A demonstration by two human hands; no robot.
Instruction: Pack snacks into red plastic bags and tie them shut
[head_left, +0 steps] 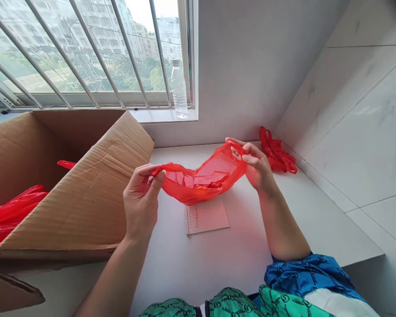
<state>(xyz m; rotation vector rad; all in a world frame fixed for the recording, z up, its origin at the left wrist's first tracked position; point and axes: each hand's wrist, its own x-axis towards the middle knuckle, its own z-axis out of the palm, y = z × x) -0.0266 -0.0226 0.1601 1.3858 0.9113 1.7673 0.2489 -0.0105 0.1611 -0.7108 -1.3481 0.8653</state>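
Observation:
A thin red plastic bag (185,193) is stretched between my two hands above the white table, its mouth spread apart. My left hand (141,193) pinches one handle of it between thumb and fingers. The other handle loops over the fingers of my right hand (255,165), which grips the bag near its rim. Inside the bag lie small red and yellow packets (214,185), partly hidden by the film. Below the bag, a pale booklet or card (207,218) with printed characters lies flat on the table, its upper part covered.
A large cardboard box (86,207) with red plastic bags (16,209) in it stands on the left. Another crumpled red bag (277,154) lies at the back right of the table (198,268), by the tiled wall. A clear bottle (179,90) stands on the windowsill.

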